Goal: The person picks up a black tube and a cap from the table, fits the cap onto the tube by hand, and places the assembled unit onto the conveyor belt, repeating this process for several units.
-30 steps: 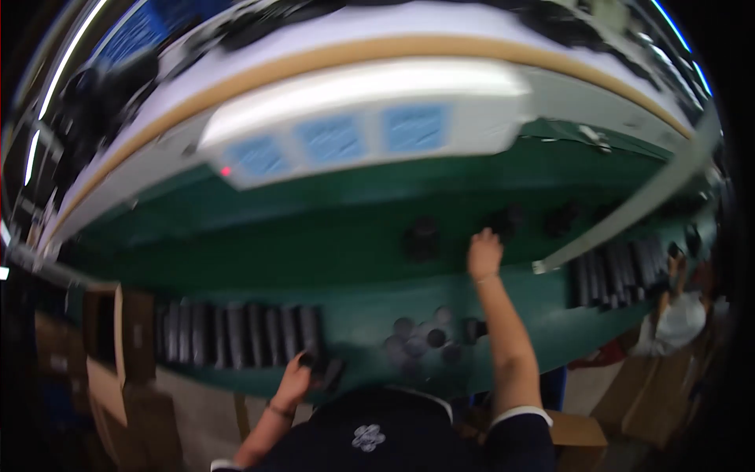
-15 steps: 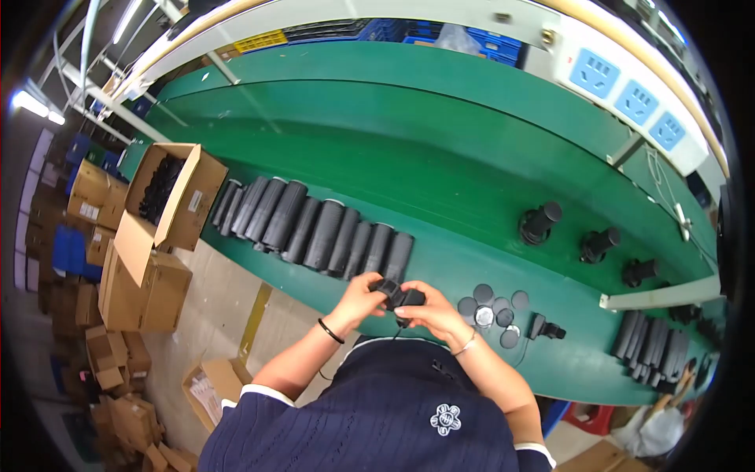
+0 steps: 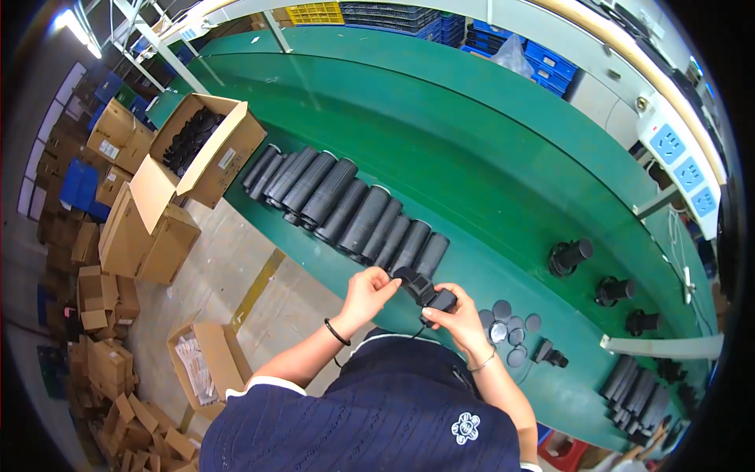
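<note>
In front of my body, above the near edge of the green bench, I hold a black jointed plastic part point(image 3: 417, 285) with a thin cord hanging below it. My right hand point(image 3: 465, 321) is closed round its blocky end, thumb on the near side. At the other, curved end, the fingers of my left hand point(image 3: 368, 295) are pinched together against its edge. Just beyond it lies a slanting row of ribbed black cylinders point(image 3: 363, 222). Right of my right hand are several round black discs point(image 3: 516, 337), one with a pale face, and a similar black corded part point(image 3: 550, 354).
An open carton point(image 3: 224, 157) of black pieces stands at the bench's left end. Black fittings point(image 3: 570, 257) stand along the right rear, before a white post point(image 3: 664, 346). More black cylinders point(image 3: 633, 393) lie at far right. A floor carton point(image 3: 224, 358) holds packets.
My view has swung, so the bench appears tilted. My left hand has shifted toward the part's far curved end, which now shows more; my right hand keeps hold of the block.
</note>
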`<action>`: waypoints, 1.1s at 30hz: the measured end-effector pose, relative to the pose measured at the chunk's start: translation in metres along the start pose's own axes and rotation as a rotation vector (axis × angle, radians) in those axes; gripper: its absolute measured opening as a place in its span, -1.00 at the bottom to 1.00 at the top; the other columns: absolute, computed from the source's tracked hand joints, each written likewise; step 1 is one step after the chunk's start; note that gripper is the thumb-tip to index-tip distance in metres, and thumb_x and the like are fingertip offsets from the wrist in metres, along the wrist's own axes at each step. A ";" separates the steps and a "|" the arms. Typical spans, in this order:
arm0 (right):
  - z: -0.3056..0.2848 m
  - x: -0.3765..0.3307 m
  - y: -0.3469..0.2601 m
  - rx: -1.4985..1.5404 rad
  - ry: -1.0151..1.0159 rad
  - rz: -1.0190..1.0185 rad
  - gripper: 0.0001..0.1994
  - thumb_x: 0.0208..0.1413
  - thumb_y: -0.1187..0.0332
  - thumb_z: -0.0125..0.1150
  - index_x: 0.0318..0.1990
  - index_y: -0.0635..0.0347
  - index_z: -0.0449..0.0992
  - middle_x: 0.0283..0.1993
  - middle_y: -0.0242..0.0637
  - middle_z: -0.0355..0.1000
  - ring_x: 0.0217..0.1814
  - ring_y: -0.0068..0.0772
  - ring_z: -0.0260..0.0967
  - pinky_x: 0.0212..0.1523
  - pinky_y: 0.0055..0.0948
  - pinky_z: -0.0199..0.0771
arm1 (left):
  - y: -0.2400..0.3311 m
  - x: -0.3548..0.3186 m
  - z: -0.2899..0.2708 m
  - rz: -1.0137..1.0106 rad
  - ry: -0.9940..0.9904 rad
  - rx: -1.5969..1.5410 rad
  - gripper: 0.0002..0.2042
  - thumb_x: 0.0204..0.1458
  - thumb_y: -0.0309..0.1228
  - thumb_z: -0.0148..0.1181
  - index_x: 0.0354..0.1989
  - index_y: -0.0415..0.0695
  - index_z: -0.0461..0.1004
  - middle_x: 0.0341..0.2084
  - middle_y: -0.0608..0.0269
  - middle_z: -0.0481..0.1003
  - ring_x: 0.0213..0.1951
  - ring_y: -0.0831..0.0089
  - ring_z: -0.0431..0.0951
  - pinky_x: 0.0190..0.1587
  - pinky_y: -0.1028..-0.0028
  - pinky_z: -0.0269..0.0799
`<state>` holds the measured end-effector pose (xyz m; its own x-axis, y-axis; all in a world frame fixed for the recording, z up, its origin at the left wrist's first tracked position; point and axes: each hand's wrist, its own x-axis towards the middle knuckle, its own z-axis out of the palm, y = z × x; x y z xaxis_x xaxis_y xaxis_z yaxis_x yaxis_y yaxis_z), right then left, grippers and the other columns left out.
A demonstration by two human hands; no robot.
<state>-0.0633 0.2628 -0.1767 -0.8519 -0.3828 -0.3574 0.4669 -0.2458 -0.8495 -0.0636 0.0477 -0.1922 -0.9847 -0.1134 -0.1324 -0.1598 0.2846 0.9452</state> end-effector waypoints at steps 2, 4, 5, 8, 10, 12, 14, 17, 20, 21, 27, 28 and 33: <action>0.003 0.000 0.000 -0.013 0.009 -0.008 -0.55 -0.12 0.50 0.43 -0.06 0.21 0.35 -0.30 -0.33 0.46 -0.36 -0.56 0.46 -0.48 -0.61 0.49 | 0.009 -0.010 0.009 0.033 -0.026 -0.003 -0.75 0.03 -0.42 0.25 -0.62 -0.21 0.36 -0.75 0.44 0.35 -0.68 0.74 0.29 -0.66 0.62 0.16; 0.006 0.000 -0.001 -0.027 0.016 -0.017 -0.54 -0.13 0.50 0.44 -0.06 0.22 0.35 -0.31 -0.32 0.47 -0.35 -0.57 0.46 -0.48 -0.61 0.50 | 0.011 -0.014 0.012 0.138 -0.146 0.020 -0.78 0.08 -0.44 0.15 -0.59 -0.22 0.40 -0.76 0.43 0.32 -0.67 0.73 0.28 -0.65 0.60 0.15; 0.007 0.000 -0.004 -0.053 0.002 -0.020 -0.54 -0.14 0.49 0.45 -0.07 0.22 0.35 -0.32 -0.33 0.47 -0.36 -0.57 0.46 -0.47 -0.62 0.49 | 0.009 -0.013 0.012 0.136 -0.144 0.018 -0.78 0.08 -0.44 0.15 -0.59 -0.22 0.40 -0.76 0.43 0.32 -0.67 0.73 0.28 -0.65 0.60 0.15; 0.008 -0.002 -0.008 -0.128 -0.016 -0.021 -0.53 -0.15 0.48 0.46 -0.07 0.24 0.36 -0.34 -0.35 0.46 -0.38 -0.58 0.46 -0.46 -0.63 0.48 | 0.014 -0.005 0.013 -0.302 -0.325 -0.351 -0.85 0.08 -0.47 0.11 -0.54 -0.13 0.39 -0.74 0.42 0.32 -0.73 0.70 0.25 -0.70 0.62 0.05; 0.007 -0.002 -0.009 -0.173 -0.012 -0.021 -0.53 -0.16 0.47 0.47 -0.08 0.25 0.37 -0.35 -0.37 0.46 -0.39 -0.60 0.46 -0.45 -0.64 0.47 | 0.014 -0.001 0.006 -0.409 -0.356 -0.555 -0.91 0.09 -0.47 0.10 -0.46 -0.14 0.43 -0.75 0.42 0.33 -0.75 0.70 0.22 -0.71 0.63 0.01; 0.006 -0.001 -0.008 -0.253 0.037 -0.090 -0.51 -0.19 0.46 0.50 -0.08 0.26 0.39 -0.36 -0.40 0.45 -0.41 -0.64 0.43 -0.44 -0.65 0.45 | 0.016 0.000 0.004 -0.515 -0.352 -0.726 -0.96 0.10 -0.47 0.08 -0.36 -0.14 0.42 -0.76 0.34 0.34 -0.78 0.65 0.21 -0.74 0.64 -0.03; 0.005 -0.001 -0.004 -0.288 0.056 -0.138 -0.51 -0.20 0.46 0.50 -0.08 0.26 0.40 -0.36 -0.40 0.44 -0.43 -0.66 0.42 -0.46 -0.66 0.44 | 0.024 -0.005 0.005 -0.532 -0.370 -0.682 -0.95 0.11 -0.45 0.08 -0.35 -0.14 0.42 -0.76 0.35 0.33 -0.78 0.64 0.21 -0.74 0.64 -0.02; 0.006 -0.002 -0.004 -0.242 0.045 -0.118 -0.52 -0.21 0.47 0.51 -0.10 0.26 0.41 -0.36 -0.39 0.45 -0.47 -0.68 0.40 -0.48 -0.68 0.42 | 0.025 -0.010 0.011 -0.587 -0.340 -0.634 -0.85 0.14 -0.42 0.05 -0.16 -0.14 0.46 -0.74 0.34 0.33 -0.78 0.63 0.22 -0.74 0.64 0.01; 0.008 -0.004 -0.009 -0.139 0.003 -0.007 -0.55 -0.20 0.48 0.49 -0.11 0.25 0.42 -0.37 -0.40 0.46 -0.49 -0.68 0.39 -0.50 -0.69 0.41 | 0.010 -0.006 0.005 -0.480 -0.536 -0.835 -0.54 0.14 -0.50 0.00 0.25 -0.07 0.23 -0.55 0.25 0.48 -0.62 0.57 0.42 -0.60 0.63 0.29; 0.008 -0.004 -0.011 -0.115 -0.016 0.036 -0.56 -0.19 0.49 0.49 -0.12 0.25 0.43 -0.38 -0.41 0.46 -0.50 -0.68 0.39 -0.50 -0.69 0.41 | 0.013 -0.005 0.010 -0.480 -0.532 -0.837 -0.54 0.14 -0.50 0.00 0.25 -0.07 0.23 -0.55 0.25 0.48 -0.62 0.57 0.42 -0.60 0.63 0.29; 0.011 0.000 -0.020 -0.143 -0.040 0.012 -0.60 -0.20 0.47 0.49 -0.17 0.24 0.45 -0.38 -0.40 0.47 -0.46 -0.65 0.41 -0.46 -0.66 0.43 | 0.017 0.005 0.028 -0.231 -0.422 -1.187 -0.50 0.12 -0.67 -0.10 0.28 -0.23 0.12 0.21 0.14 0.24 0.26 0.32 0.20 0.29 0.31 0.12; 0.009 0.002 -0.018 -0.144 -0.040 0.011 -0.60 -0.20 0.47 0.49 -0.17 0.24 0.45 -0.38 -0.40 0.47 -0.46 -0.65 0.41 -0.46 -0.66 0.43 | 0.016 0.006 0.031 -0.246 -0.454 -1.148 -0.49 0.14 -0.67 -0.13 0.30 -0.23 0.08 0.31 0.12 0.09 0.33 0.32 0.08 0.33 0.32 0.02; -0.003 0.014 0.001 -0.425 0.033 -0.285 -0.65 -0.15 0.51 0.44 -0.18 0.21 0.43 -0.44 -0.44 0.46 -0.51 -0.70 0.37 -0.50 -0.71 0.36 | 0.013 0.033 0.043 0.257 -0.502 -0.432 -0.48 0.22 -0.52 -0.09 0.34 -0.24 -0.04 0.36 0.11 -0.06 0.33 0.33 0.08 0.31 0.35 0.07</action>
<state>-0.0753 0.2602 -0.1837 -0.9417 -0.3229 -0.0949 0.0831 0.0503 -0.9953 -0.1012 0.0890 -0.1974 -0.9170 0.3891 0.0876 0.0215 -0.1712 0.9850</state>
